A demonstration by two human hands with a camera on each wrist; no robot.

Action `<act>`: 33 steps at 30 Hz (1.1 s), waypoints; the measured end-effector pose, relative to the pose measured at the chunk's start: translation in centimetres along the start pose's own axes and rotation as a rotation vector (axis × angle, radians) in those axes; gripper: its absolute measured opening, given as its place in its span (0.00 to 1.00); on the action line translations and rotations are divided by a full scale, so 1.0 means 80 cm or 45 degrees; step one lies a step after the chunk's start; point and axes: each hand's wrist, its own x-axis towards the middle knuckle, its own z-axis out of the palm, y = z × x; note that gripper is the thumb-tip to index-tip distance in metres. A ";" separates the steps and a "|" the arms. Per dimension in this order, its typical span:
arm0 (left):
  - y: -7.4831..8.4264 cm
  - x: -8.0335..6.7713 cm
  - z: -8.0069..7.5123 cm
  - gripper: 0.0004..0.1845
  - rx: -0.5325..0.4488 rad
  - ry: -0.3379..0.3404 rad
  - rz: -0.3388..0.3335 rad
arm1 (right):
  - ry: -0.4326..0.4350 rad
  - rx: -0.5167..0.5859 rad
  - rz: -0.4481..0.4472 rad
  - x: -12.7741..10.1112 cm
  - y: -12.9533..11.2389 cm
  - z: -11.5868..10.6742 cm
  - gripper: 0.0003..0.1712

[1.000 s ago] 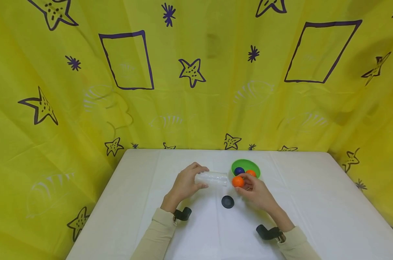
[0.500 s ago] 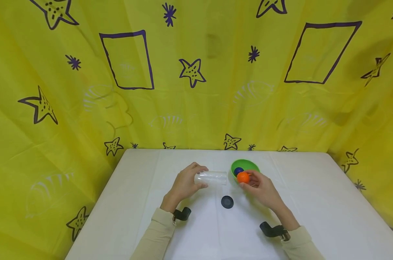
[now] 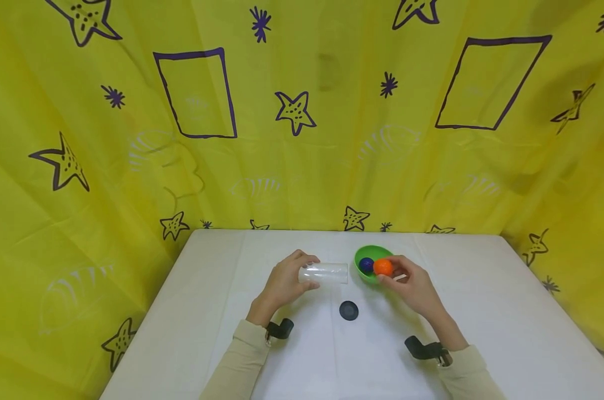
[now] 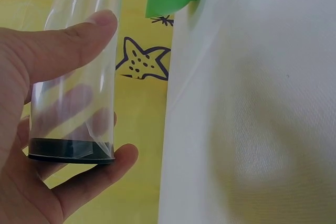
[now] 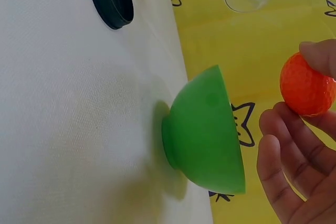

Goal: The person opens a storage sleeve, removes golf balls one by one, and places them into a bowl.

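In the head view my left hand (image 3: 284, 282) grips a clear plastic tube (image 3: 331, 273), lying level with its uncapped end facing right. A black cap (image 4: 71, 150) closes the tube's other end in the left wrist view. Thumb and fingers of my right hand (image 3: 414, 284) pinch an orange golf ball (image 5: 307, 85), held above the green bowl (image 3: 363, 253). A dark blue ball (image 3: 366, 265) sits inside the bowl. The held ball and hand cover the bowl's right part. A loose black lid (image 3: 349, 310) lies on the table between my hands.
The white-covered table (image 3: 222, 250) ends at a yellow curtain (image 3: 262, 161) printed with stars and frames. The bowl stands to the right of the tube's uncapped end. Each wrist carries a black camera mount (image 3: 424, 349).
My right hand has moved right and slightly away from me with the orange golf ball, from beside the tube's end to over the bowl. The left hand and tube stay nearly still.
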 end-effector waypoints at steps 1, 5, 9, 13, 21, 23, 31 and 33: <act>0.000 0.000 0.000 0.26 -0.001 -0.001 -0.002 | 0.006 0.002 0.003 0.001 0.000 -0.001 0.25; 0.000 0.001 0.001 0.26 -0.001 -0.004 -0.003 | 0.025 0.007 0.037 0.004 0.001 -0.003 0.27; 0.000 0.000 0.002 0.26 -0.005 -0.007 -0.009 | 0.044 -0.021 0.072 0.007 0.005 -0.005 0.28; 0.001 0.000 0.002 0.26 -0.005 -0.007 -0.017 | 0.068 -0.045 0.097 0.013 0.010 -0.008 0.28; 0.004 -0.001 0.000 0.26 -0.025 -0.018 -0.010 | 0.048 -0.051 0.175 0.029 0.015 -0.014 0.32; 0.004 -0.001 0.000 0.26 -0.026 -0.018 -0.010 | 0.032 -0.055 0.188 0.034 0.015 -0.014 0.33; 0.005 -0.002 -0.004 0.26 -0.025 -0.011 -0.009 | -0.017 -0.045 0.221 0.057 0.017 -0.006 0.33; 0.005 -0.002 -0.005 0.26 -0.031 -0.008 -0.012 | -0.027 -0.039 0.220 0.062 0.018 -0.004 0.32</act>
